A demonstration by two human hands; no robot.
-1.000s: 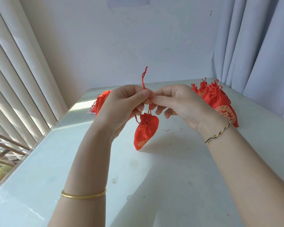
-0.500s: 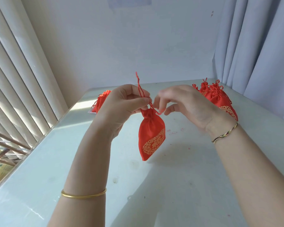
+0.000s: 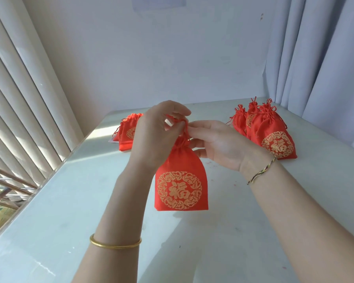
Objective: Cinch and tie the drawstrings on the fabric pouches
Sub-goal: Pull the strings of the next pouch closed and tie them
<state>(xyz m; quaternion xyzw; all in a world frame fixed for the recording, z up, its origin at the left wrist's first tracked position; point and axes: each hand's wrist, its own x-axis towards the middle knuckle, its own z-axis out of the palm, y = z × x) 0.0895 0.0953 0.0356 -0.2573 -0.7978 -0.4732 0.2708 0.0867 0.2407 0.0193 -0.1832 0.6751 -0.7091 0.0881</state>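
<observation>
A red fabric pouch (image 3: 181, 180) with a gold round emblem hangs above the table, its neck gathered tight. Its red drawstring (image 3: 180, 124) bunches above the neck. My left hand (image 3: 155, 135) pinches that drawstring between thumb and fingers. From the right, my right hand (image 3: 217, 144) pinches the cord at the same spot, palm facing me. The cord ends are hidden between the fingers.
Several red pouches with knotted cords stand in a group (image 3: 268, 131) at the back right. More red pouches lie in a pile (image 3: 127, 133) at the back left. The pale table (image 3: 70, 211) meets window blinds on the left, a curtain on the right.
The pouch has turned so its gold emblem faces me and hangs lower. The drawstring end that stood up above my hands is now bunched between my fingers.
</observation>
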